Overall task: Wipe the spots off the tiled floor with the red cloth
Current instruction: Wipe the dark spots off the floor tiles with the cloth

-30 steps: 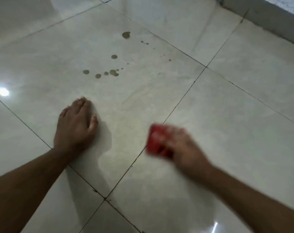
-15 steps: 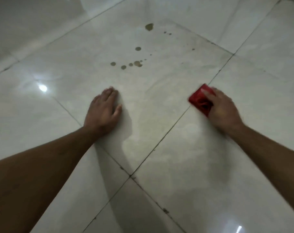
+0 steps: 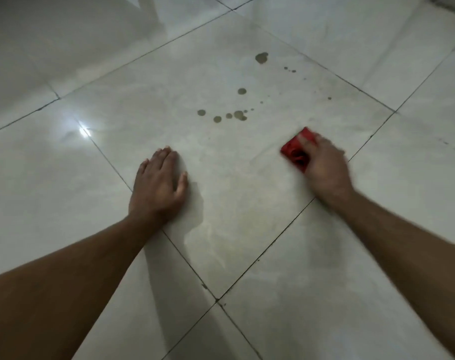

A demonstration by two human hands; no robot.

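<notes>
Pressing the cloth [image 3: 295,152] to the floor [image 3: 247,209], the right hand [image 3: 325,167] lies over it, fingers blurred, short of the spots [image 3: 238,115]. The left hand [image 3: 158,183] rests flat and spread on the tile, likely bracing the person's lean.

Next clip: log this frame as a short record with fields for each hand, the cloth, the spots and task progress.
left hand: flat on the floor, fingers straight, holds nothing
right hand: presses the cloth to the floor, motion-blurred
cloth: red, bunched, on the same tile as the spots, nearer the person
spots: brown, a near cluster plus scattered ones beyond, none touched by the cloth
progress: spots not yet wiped
</notes>
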